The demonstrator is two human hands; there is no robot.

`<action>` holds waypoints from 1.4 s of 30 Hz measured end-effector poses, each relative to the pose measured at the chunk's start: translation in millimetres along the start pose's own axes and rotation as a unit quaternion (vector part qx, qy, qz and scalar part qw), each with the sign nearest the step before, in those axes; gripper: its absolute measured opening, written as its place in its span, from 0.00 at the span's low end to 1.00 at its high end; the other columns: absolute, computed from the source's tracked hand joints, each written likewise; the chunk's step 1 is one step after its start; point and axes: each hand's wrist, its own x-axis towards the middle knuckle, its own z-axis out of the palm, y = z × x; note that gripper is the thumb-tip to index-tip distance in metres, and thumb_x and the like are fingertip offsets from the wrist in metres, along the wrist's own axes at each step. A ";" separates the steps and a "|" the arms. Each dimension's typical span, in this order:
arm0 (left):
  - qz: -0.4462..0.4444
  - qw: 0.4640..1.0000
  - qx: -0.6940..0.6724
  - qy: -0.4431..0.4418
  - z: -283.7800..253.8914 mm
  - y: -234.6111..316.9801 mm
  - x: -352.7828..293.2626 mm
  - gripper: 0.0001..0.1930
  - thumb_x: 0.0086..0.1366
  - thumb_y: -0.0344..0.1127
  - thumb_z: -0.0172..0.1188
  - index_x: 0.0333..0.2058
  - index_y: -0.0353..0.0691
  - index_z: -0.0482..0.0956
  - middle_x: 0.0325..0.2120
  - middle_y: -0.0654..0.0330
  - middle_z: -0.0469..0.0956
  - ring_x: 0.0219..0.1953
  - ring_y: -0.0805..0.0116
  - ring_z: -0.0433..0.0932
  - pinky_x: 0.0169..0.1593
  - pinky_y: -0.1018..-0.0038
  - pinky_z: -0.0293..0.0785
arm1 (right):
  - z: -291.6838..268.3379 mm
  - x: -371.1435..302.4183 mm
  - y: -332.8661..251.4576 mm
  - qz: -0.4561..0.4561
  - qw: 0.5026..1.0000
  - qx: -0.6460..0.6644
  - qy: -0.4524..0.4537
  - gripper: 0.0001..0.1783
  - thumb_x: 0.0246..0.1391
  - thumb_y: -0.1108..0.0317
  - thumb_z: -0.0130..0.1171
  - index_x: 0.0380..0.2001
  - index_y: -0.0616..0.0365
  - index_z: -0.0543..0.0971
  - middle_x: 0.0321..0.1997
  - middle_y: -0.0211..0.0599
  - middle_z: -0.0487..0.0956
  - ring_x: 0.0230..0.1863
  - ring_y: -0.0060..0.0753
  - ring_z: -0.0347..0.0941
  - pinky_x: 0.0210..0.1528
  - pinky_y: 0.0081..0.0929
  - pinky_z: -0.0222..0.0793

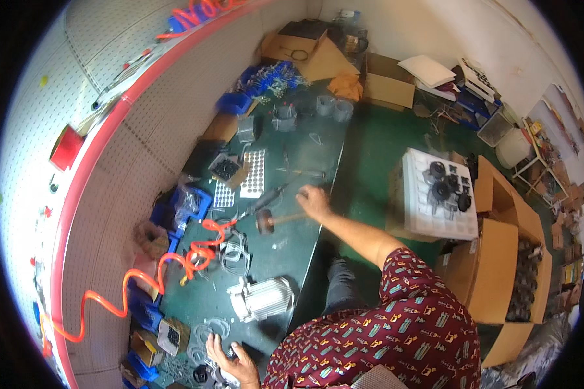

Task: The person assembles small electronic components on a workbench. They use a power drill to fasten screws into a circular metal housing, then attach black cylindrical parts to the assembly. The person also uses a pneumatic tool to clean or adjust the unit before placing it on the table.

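My right hand (315,202) is over the green workbench (272,253), near its edge, closed at the end of a mallet's wooden handle. The mallet (265,222) has a brown head, lying toward the middle of the bench. Beside it is a black handheld power tool (263,202) near an orange coiled hose. At the bottom, my left hand (232,360) is open, fingers apart, over a light metal part (226,377) that it partly hides. Between my hands lies a silver finned motor housing (263,299). A bundle of grey cables (235,255) rests above the housing.
An orange coiled hose (198,256) crosses the bench. Blue bins (204,202) line the pegboard wall. Small parts fill a carton (227,167) beside a white sheet of round pieces (254,174). A white tray of black parts (428,217) and open cardboard boxes (493,272) stand on the right.
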 end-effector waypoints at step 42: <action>-0.301 0.752 -0.573 0.121 192.5 160.4 119.4 0.40 0.75 0.51 0.48 0.73 0.47 0.35 0.52 0.53 0.73 0.51 0.67 0.75 0.55 0.69 0.72 | -60.3 -30.1 -115.5 -0.083 0.813 0.324 -0.476 0.12 0.70 0.64 0.46 0.47 0.62 0.71 0.38 0.30 0.73 0.33 0.18 0.70 0.35 0.19 0.72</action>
